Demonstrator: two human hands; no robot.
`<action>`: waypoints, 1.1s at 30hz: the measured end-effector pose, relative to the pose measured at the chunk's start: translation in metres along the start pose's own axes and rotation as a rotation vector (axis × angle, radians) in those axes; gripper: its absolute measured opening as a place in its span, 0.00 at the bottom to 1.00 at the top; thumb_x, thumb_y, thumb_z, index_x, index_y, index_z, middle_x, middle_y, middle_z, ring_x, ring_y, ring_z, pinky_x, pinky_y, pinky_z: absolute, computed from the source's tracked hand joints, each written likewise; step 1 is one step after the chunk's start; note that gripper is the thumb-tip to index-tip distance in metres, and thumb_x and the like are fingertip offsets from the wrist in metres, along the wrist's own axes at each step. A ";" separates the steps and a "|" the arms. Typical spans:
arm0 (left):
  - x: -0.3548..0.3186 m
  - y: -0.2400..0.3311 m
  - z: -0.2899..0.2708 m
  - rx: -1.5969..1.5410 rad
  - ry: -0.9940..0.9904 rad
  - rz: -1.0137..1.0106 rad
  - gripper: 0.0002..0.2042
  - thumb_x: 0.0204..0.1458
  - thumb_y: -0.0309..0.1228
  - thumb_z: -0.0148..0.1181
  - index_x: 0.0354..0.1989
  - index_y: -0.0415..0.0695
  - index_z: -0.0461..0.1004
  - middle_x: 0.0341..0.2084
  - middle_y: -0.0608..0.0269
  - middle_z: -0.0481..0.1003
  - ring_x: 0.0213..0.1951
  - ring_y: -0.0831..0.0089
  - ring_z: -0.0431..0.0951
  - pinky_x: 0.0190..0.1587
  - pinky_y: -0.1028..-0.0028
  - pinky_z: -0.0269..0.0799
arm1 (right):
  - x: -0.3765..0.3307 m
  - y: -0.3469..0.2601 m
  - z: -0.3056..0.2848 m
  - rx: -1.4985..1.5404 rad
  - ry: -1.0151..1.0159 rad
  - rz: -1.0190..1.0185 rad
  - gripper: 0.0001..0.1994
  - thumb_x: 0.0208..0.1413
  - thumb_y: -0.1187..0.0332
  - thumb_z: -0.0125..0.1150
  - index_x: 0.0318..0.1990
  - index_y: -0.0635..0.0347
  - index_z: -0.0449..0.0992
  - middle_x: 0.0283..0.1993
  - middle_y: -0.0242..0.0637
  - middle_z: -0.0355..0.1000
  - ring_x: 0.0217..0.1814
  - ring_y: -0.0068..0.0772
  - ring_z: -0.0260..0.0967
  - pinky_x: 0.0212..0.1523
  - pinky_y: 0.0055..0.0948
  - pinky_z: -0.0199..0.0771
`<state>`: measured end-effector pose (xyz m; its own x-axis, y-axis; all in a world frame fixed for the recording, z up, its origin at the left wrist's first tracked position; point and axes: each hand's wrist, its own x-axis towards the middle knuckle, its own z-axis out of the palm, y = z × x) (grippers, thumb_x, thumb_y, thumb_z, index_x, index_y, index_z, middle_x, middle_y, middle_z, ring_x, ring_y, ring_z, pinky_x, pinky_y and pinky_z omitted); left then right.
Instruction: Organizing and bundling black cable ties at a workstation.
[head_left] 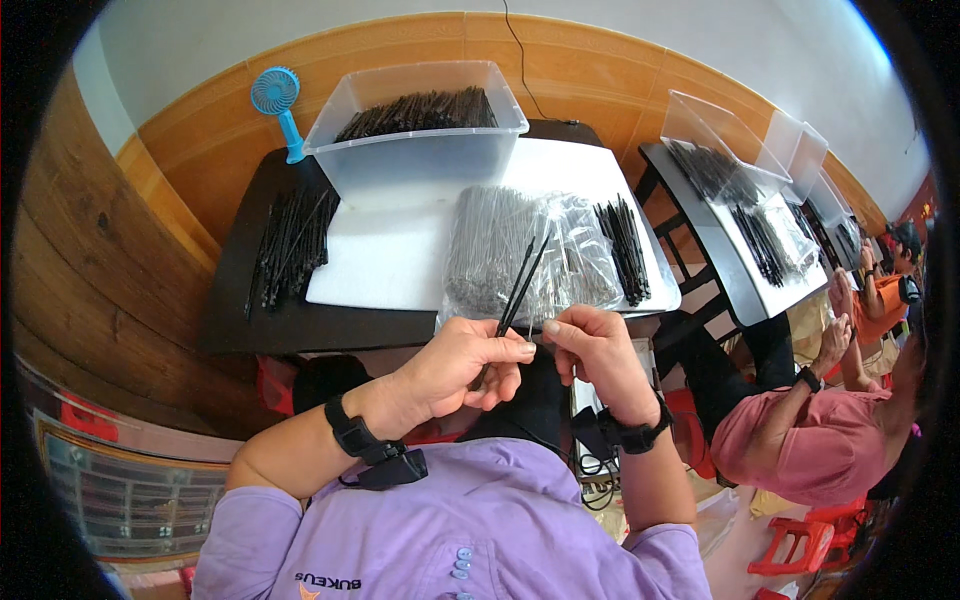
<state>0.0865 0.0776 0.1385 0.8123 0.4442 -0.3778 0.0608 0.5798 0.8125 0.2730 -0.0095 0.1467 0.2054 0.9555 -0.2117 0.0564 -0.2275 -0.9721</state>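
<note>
My left hand is closed around a couple of thin black rods, which point up and away over the table's near edge. Just to its right, the thumb and fingers of my right hand are pinched at the end of a thin pale wire between the two hands. Beyond them lies a clear plastic bag full of thin silvery wires. One bundle of black rods is right of the bag, and a looser pile of black rods is at the left.
A clear plastic bin holding more black rods stands at the back of the white board on the black table. A blue hand fan stands behind. To the right, a person in pink sits by another table with bins.
</note>
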 end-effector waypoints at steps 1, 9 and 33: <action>0.002 -0.001 0.002 -0.001 0.004 0.004 0.08 0.58 0.30 0.57 0.34 0.38 0.72 0.15 0.57 0.74 0.10 0.76 0.69 0.10 0.82 0.55 | 0.001 0.003 0.002 0.011 0.031 -0.024 0.08 0.60 0.67 0.58 0.31 0.61 0.75 0.17 0.26 0.68 0.16 0.13 0.62 0.16 0.15 0.51; 0.007 -0.005 0.001 -0.017 0.005 0.033 0.09 0.58 0.32 0.58 0.34 0.38 0.72 0.15 0.59 0.73 0.12 0.78 0.68 0.11 0.82 0.57 | 0.007 0.009 0.004 -0.073 0.229 -0.226 0.11 0.58 0.66 0.60 0.32 0.67 0.75 0.17 0.29 0.68 0.18 0.16 0.63 0.17 0.20 0.61; -0.006 -0.002 0.012 0.055 -0.044 -0.048 0.07 0.53 0.26 0.61 0.27 0.37 0.72 0.17 0.58 0.73 0.15 0.76 0.70 0.15 0.79 0.60 | 0.032 0.005 0.003 -0.125 0.298 -0.165 0.12 0.58 0.65 0.60 0.29 0.67 0.76 0.13 0.33 0.67 0.12 0.20 0.62 0.13 0.23 0.58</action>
<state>0.0884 0.0652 0.1445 0.8324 0.3858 -0.3977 0.1309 0.5605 0.8177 0.2774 0.0208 0.1344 0.4579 0.8890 0.0032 0.2280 -0.1140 -0.9670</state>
